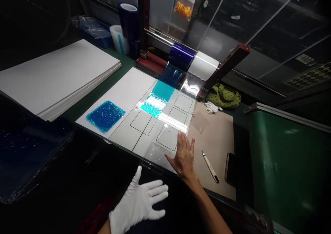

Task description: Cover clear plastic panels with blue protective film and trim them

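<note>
My left hand (143, 201), in a white glove, is held in front of the table edge with its fingers spread and nothing in it. Bare and open, my right hand (184, 158) is over the near right part of a white sheet with black rounded outlines (170, 137); whether it touches the sheet I cannot tell. Beside its thumb lies a clear thin piece (156, 153) at the near edge. Blue film (161, 92) stretches from a blue roll (181, 56) onto the sheet, and clear film (191, 87) hangs from a whitish roll (204, 65). Blue film pieces (106, 116) lie at left.
A tall stack of white sheets (62, 75) stands on the left. On a brown board (222, 134) lie a craft knife (210, 166), a phone (231, 170) and another clear piece (200, 122). A dotted green cloth (223, 96) sits behind. Reddish posts (144, 23) hold the rolls.
</note>
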The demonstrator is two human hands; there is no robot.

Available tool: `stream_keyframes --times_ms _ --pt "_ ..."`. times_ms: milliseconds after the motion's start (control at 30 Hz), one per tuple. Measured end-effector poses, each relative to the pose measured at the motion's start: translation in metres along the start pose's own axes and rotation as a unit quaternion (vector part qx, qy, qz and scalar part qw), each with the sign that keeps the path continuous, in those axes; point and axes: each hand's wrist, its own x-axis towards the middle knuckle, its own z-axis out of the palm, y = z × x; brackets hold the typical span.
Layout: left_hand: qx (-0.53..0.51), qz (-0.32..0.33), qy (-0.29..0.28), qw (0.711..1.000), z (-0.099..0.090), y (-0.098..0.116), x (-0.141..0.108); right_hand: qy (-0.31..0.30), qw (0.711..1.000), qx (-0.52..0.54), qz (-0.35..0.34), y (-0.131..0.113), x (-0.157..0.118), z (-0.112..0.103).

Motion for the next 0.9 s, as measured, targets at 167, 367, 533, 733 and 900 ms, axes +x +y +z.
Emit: stream_keyframes --times_ms 167,367,533,733,900 --pt "0.135 0.029 -0.037 0.99 -0.029 -0.003 -0.004 -0.019 0.999 -0.032 0.001 0.015 0.02 0.038" --pt "0.251 0.057 0.025 0.966 -0.025 0.009 -0.008 -0.059 0.997 -0.045 -0.023 0.021 0.026 0.054" --pt "0.316 0.056 0.061 0.945 -0.015 0.016 -0.006 -0.075 0.996 -0.047 -0.025 0.025 0.029 0.06" --pt "0.308 0.059 0.113 0.943 -0.007 0.021 -0.004 -0.091 0.994 -0.034 -0.042 0.031 0.034 0.061" --pt "0.222 0.051 0.139 0.964 0.0 0.028 -0.003 -0.035 0.999 -0.014 0.0 0.043 0.036 0.052"
